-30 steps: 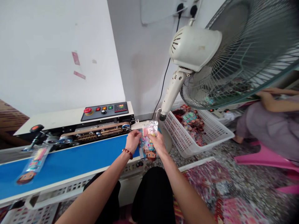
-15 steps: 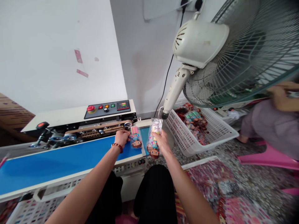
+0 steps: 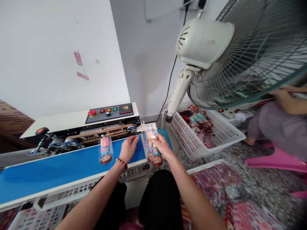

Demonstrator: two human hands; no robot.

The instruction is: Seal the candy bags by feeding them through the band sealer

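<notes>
Step in hand looks like feeding packets to sealer. Right hand (image 3: 161,144) grips packet stack (image 3: 153,152) at belt end. Left hand (image 3: 128,149) spread, empty, over blue belt (image 3: 59,166), just beside lone packet (image 3: 106,150) lying flat. Next move likely calls for packet top aligned with sealer track (image 3: 105,131).

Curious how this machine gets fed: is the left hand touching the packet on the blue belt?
Apart. The head view shows bare blue belt between left hand and packet.

Bare forearms; a red-brown bead bracelet (image 3: 122,163) behind the left hand (image 3: 128,149); black trousers (image 3: 157,198).
</notes>
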